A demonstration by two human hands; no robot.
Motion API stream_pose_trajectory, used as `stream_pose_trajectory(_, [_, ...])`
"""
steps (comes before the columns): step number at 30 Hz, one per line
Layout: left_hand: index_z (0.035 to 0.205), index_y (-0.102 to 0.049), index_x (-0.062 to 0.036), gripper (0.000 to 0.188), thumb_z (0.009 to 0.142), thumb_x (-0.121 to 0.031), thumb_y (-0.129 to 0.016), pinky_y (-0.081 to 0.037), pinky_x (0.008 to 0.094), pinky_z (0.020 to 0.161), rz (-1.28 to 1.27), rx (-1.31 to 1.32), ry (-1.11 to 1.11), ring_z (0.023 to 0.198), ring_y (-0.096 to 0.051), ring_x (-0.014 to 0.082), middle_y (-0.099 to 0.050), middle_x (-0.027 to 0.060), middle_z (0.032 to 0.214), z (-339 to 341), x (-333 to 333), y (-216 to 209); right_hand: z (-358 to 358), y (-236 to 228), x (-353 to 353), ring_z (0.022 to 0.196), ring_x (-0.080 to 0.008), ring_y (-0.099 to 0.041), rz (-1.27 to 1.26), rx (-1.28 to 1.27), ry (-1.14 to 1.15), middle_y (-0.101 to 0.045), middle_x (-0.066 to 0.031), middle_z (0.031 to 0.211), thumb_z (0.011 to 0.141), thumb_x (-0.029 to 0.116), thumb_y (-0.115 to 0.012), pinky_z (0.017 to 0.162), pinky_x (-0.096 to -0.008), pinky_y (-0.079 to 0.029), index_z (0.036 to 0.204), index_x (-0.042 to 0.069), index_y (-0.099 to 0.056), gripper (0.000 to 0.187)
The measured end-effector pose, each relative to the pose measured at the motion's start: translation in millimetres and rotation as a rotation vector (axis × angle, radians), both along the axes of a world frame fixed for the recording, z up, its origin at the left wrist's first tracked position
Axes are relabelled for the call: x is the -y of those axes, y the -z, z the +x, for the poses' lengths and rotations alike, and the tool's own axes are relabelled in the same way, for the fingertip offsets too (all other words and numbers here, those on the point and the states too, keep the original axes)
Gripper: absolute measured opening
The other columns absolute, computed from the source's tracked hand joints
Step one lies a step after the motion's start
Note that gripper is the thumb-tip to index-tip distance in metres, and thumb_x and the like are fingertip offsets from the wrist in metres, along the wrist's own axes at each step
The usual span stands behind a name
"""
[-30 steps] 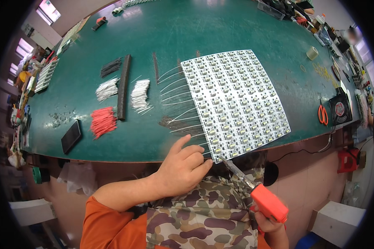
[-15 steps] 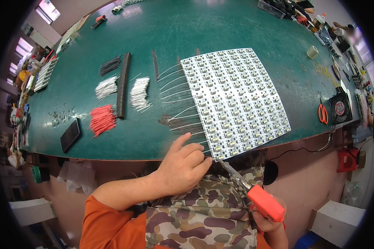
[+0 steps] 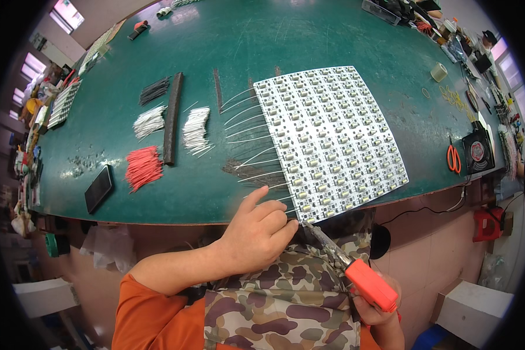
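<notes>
The right hand grips a red-handled soldering iron, tip at the seven-o'clock corner of the circuit-board panel on the bench; whether the curled left hand pinches anything is unclear. White leads already fringe its nine-o'clock edge; loose white wires lie unattached beyond.

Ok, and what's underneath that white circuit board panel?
Green table shows around the white circuit board panel, with pale wires at its left edge. Whatever lies directly beneath is covered.
</notes>
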State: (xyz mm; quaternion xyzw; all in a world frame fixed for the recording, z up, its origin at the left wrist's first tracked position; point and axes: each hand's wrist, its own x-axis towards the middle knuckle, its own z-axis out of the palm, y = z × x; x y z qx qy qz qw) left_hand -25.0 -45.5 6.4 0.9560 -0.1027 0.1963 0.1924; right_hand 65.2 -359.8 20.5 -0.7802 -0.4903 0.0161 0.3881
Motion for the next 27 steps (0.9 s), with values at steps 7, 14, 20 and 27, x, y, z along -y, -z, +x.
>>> stream_pose_trajectory(7, [0.100,-0.073,-0.0072,0.027,0.073,-0.006,-0.074,-0.041,0.0557,0.108,-0.003,-0.001,0.004,0.100,-0.065,0.0240,-0.056,0.0030,0.085,1,0,1,2,0,4,0.064,-0.0275,-0.066,-0.053,0.030,-0.031,-0.068,-0.0086,0.077,0.079,0.011,-0.070,0.057,-0.0363,-0.051,0.087,0.004,-0.068,0.010])
stream_pose_trajectory(14, [0.100,-0.073,-0.0071,0.027,0.073,-0.006,-0.074,-0.041,0.0555,0.108,-0.004,-0.003,0.000,0.100,-0.065,0.0238,-0.056,0.0029,0.085,0,0,0,1,7,24,0.069,-0.0275,-0.070,-0.009,-0.091,0.051,-0.070,-0.0093,0.079,0.075,0.006,-0.067,0.064,-0.0370,-0.056,0.085,0.003,-0.070,0.011])
stream_pose_trajectory(20, [0.101,-0.073,-0.0071,0.027,0.074,-0.006,-0.074,-0.041,0.0552,0.108,-0.006,-0.003,0.000,0.100,-0.065,0.0238,-0.056,0.0028,0.085,0,1,1,2,8,20,0.068,-0.0283,-0.069,-0.002,-0.008,0.041,-0.071,-0.0089,0.078,0.074,0.009,-0.068,0.063,-0.0375,-0.055,0.085,0.003,-0.071,0.013])
stream_pose_trajectory(27, [0.101,-0.072,-0.0070,0.028,0.073,-0.005,-0.073,-0.041,0.0558,0.108,-0.009,-0.004,0.003,0.099,-0.065,0.0239,-0.056,0.0026,0.084,-1,1,2,-1,13,23,0.067,-0.0284,-0.069,0.029,-0.055,0.066,-0.070,-0.0073,0.076,0.073,0.008,-0.067,0.063,-0.0364,-0.056,0.084,0.003,-0.071,0.013])
